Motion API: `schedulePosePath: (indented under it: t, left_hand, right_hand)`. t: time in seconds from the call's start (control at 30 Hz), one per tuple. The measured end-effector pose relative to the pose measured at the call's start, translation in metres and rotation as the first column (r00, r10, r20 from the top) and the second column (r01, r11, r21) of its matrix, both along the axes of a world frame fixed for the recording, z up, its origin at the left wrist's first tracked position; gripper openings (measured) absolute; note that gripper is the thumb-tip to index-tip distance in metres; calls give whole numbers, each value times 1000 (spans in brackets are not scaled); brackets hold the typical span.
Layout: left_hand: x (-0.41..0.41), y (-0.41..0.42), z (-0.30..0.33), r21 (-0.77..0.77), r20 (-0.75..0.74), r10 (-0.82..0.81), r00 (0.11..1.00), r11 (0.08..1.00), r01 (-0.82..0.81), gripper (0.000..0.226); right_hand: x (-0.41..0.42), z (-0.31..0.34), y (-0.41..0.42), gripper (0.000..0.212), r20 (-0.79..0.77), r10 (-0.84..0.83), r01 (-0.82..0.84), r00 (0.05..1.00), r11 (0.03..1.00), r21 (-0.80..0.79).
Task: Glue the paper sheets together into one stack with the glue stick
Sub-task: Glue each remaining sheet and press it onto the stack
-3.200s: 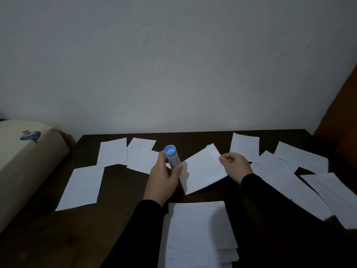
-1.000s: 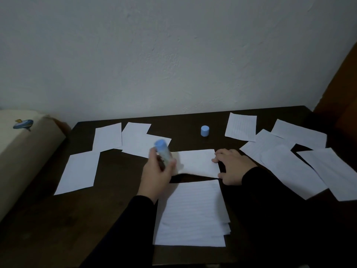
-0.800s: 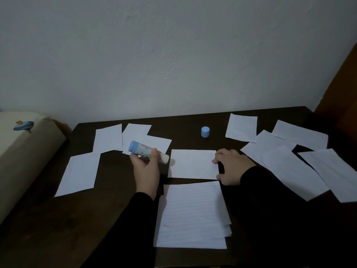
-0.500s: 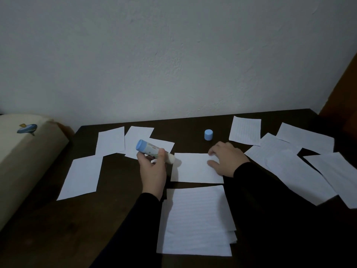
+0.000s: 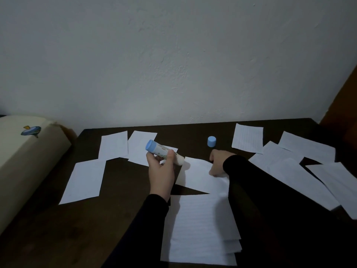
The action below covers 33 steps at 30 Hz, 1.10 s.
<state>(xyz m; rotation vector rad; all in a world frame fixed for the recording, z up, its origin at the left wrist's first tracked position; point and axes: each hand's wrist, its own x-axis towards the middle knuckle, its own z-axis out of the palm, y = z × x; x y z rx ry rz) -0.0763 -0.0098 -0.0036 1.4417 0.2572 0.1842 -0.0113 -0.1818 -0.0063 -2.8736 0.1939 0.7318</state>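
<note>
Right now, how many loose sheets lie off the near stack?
10. Left: far sheet, two overlapping sheets, near sheet. Centre: one sheet under the right hand. Right: five overlapping sheets. Overlaps or sleeves may hide more.

left hand [image 5: 161, 174] grips glue stick [image 5: 164, 154], tip at sheet [image 5: 201, 176] | right hand [image 5: 218, 163] on sheet | cap [image 5: 211, 141] upright on table [image 5: 119, 190] | stack [image 5: 201, 229] nearest, loose sheets both sides

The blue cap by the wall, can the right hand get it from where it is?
Probably yes. The cap stands alone on bare table just beyond the right hand, with nothing between them. That hand rests on the sheet, so it would have to let go of it first.
</note>
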Motion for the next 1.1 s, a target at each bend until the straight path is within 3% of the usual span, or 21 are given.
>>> schedulePosePath:
  t: [0.13,0.2,0.37,0.67,0.83,0.93,1.0,1.1]
  left_hand:
    - [-1,1,4,-28,5,-1,1000,1000,1,36]
    - [-1,1,6,-38,5,-3,1000,999,3,38]
    - [-2,-2,8,-45,8,-1,1000,999,1,38]
    - [-8,-10,4,56,-16,-63,998,996,64,43]
    - [-14,-18,3,160,-27,-174,984,971,176,42]
    - [-19,-25,-3,349,-31,-293,956,893,285,35]
    - [-23,-31,-6,453,-35,-371,928,822,345,35]
    - [-28,-41,-12,558,-13,-436,900,743,368,37]
  right_hand:
    - [0,-3,-7,24,1,10,-10,1000,1000,-14]
    - [-1,-2,-14,17,62,-50,46,997,996,75]
    - [-15,-8,-28,23,97,-326,290,941,918,270]
    - [-35,-21,-17,22,67,-333,294,940,897,329]
    - [-45,-18,-11,28,207,-267,212,941,944,252]
    - [-62,-24,-23,16,332,-141,70,933,973,218]
    - [-71,-30,-36,25,404,-5,-78,915,979,189]
    - [-75,-29,-46,43,385,153,-230,910,959,163]
